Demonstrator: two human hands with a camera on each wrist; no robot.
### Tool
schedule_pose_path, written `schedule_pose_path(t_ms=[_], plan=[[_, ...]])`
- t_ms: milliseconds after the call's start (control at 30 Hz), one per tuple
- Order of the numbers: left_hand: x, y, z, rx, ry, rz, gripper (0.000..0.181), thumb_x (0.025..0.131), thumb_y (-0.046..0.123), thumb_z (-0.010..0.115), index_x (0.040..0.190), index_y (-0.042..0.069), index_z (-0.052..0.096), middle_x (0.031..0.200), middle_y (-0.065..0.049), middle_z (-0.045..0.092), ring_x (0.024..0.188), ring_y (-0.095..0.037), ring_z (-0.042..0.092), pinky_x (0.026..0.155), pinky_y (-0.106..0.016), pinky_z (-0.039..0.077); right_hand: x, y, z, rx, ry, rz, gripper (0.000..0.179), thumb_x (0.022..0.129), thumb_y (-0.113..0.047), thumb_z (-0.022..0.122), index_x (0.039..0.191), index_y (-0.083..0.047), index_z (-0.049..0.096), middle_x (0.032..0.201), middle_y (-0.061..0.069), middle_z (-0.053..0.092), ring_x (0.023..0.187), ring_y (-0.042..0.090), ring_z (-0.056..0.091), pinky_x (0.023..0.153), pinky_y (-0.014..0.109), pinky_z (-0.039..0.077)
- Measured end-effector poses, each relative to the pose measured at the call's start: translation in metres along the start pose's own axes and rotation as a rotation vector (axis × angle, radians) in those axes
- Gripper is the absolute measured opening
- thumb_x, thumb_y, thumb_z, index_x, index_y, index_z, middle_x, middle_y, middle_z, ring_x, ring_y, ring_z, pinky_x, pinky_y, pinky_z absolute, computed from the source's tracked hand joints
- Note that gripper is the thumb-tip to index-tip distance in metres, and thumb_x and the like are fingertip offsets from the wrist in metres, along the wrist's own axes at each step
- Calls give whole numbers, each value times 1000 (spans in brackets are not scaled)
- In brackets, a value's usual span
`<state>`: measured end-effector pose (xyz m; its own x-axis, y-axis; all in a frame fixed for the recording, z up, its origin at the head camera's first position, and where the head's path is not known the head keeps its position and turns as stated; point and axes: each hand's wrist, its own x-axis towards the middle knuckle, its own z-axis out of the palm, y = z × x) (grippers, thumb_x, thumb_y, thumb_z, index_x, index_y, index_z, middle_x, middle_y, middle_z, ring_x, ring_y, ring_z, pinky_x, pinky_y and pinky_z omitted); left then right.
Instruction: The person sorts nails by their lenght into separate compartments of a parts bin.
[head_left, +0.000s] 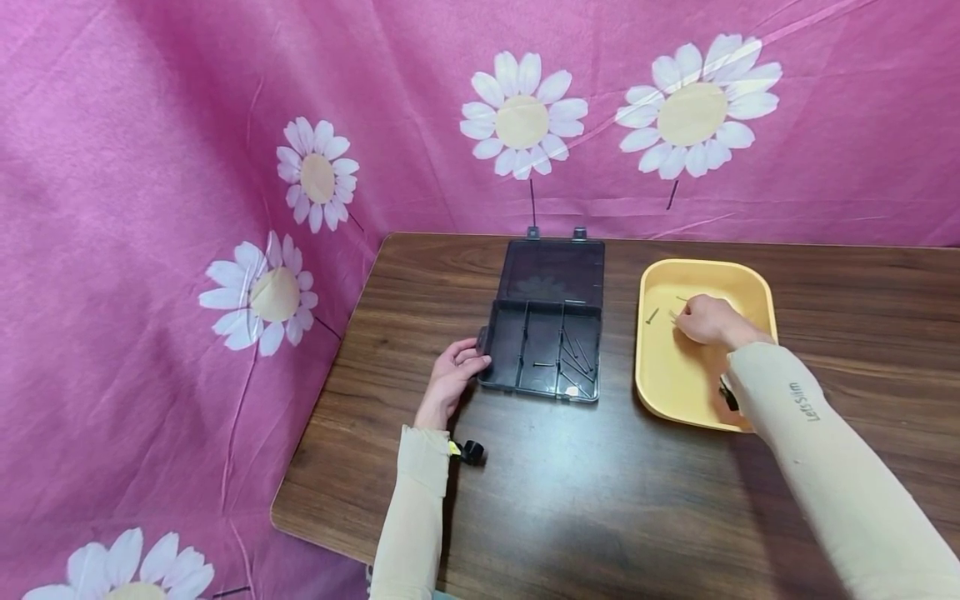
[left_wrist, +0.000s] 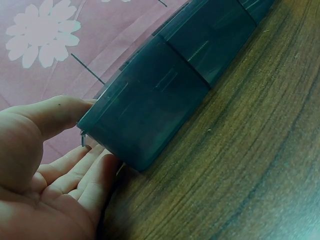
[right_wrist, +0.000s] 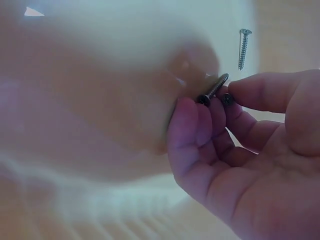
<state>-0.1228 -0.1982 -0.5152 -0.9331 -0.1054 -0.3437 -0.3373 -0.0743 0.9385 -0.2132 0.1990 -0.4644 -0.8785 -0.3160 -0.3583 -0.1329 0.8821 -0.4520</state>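
Note:
My left hand (head_left: 452, 379) grips the left wall of a dark see-through compartment box (head_left: 506, 343), thumb at the top rim and fingers against its side. Its lid (head_left: 551, 271) lies folded back, away from me. Several long screws (head_left: 576, 357) lie in the right compartment and one short screw (head_left: 543, 364) in the middle one. Inside the yellow tray (head_left: 675, 396), my right hand (head_left: 708, 321) pinches dark screws (right_wrist: 215, 90) between thumb and fingertips; two show in the right wrist view. Another screw (right_wrist: 243, 49) lies loose on the tray floor beside the thumb.
Both containers stand on a dark wood table (head_left: 600, 500), the tray to the right of the box. A pink flowered cloth (head_left: 420, 108) hangs behind the table and along its left side. A black wrist camera (head_left: 471, 452) sticks out beside my left cuff.

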Motion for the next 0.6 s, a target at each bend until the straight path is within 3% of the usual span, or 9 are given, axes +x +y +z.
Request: schedule_pose_path(t_ms=[200, 400, 600], plan=[[1, -1, -1, 3, -12, 3, 46, 76, 2, 68, 118, 4, 51, 100, -10, 63, 86, -6, 59, 75, -19, 45, -1, 2, 1, 12, 51, 9, 21, 81, -14, 36, 62, -10, 45, 62, 6, 48, 61, 22, 45, 55, 27, 33], [1, -1, 0, -17, -6, 9, 44, 75, 0, 66, 116, 4, 52, 91, 0, 64, 83, -6, 61, 74, -19, 46, -5, 5, -1, 35, 123, 4, 19, 79, -13, 39, 62, -9, 45, 58, 5, 45, 58, 21, 44, 53, 27, 32], [1, -1, 0, -22, -6, 6, 44, 75, 0, 66, 116, 3, 52, 90, 0, 63, 83, -6, 60, 75, -19, 46, -11, 0, -7, 115, 323, -3, 22, 83, -13, 41, 80, 1, 58, 69, 13, 57, 65, 27, 51, 59, 36, 39]])
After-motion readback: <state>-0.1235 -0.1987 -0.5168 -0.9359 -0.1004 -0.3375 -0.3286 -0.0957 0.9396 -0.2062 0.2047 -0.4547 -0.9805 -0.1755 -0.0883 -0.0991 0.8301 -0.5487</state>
